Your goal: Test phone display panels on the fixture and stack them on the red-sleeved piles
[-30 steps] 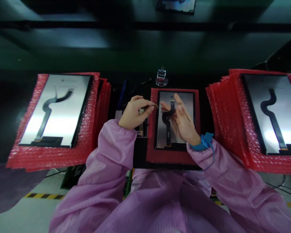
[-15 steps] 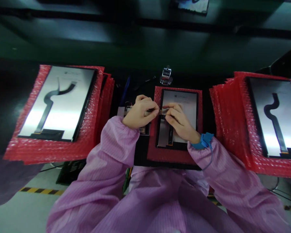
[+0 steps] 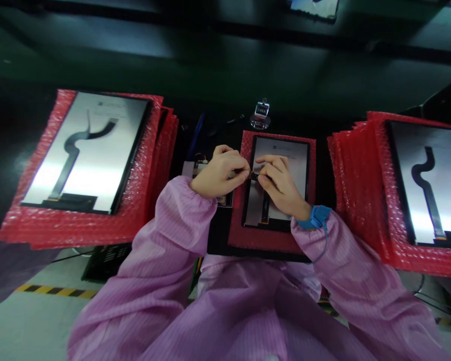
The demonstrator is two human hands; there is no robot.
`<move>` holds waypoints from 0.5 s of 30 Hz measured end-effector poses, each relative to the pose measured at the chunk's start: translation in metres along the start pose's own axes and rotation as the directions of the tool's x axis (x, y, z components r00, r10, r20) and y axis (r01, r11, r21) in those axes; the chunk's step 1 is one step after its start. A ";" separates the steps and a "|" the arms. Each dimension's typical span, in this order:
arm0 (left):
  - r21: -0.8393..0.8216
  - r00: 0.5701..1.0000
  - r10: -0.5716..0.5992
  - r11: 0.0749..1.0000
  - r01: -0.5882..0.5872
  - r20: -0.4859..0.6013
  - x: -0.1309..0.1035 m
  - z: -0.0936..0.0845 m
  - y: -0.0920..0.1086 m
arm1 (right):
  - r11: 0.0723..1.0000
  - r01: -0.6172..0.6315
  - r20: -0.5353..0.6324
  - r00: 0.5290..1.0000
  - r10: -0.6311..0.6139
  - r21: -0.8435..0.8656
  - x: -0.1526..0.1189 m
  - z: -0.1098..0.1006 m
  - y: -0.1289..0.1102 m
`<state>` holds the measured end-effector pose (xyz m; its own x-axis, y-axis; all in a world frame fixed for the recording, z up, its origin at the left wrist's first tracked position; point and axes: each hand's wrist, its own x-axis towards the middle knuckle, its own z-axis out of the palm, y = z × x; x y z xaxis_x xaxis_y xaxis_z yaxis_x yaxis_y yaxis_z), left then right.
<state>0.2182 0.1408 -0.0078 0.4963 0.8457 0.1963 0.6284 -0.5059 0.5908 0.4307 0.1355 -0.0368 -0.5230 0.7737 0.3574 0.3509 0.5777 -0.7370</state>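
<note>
Dim, soft focus, glare on left screen [image 3: 103, 163]

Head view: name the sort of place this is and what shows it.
Probably an electronics workshop or factory: a display panel lies in the middle, more panels lie on red bubble-wrap stacks either side, a blue corded wrist strap is worn, and striped tape marks the floor.

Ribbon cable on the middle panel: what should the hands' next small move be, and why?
Probably ease the ribbon cable into line with the small piece in the left hand, before any pressing: the right hand seems to grip the cable near its tip, and both hands nearly meet there. Whether the parts already join is too small to tell.
</note>
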 end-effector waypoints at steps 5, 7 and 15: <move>0.010 1.000 -0.002 1.000 0.002 0.010 0.000 0.000 -0.001 | 1.000 -0.019 -0.006 1.000 0.019 -0.021 0.000 0.001 0.002; 0.009 1.000 -0.004 1.000 0.004 0.014 0.000 0.000 -0.001 | 0.999 -0.019 -0.001 1.000 0.019 -0.029 0.000 0.001 0.002; -0.005 0.999 0.006 1.000 -0.006 0.034 0.000 -0.001 -0.003 | 0.999 -0.002 0.005 1.000 0.002 -0.039 -0.001 0.002 0.002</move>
<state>0.2159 0.1423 -0.0088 0.5206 0.8361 0.1731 0.6224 -0.5104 0.5933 0.4307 0.1353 -0.0402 -0.5265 0.7735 0.3529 0.3819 0.5860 -0.7147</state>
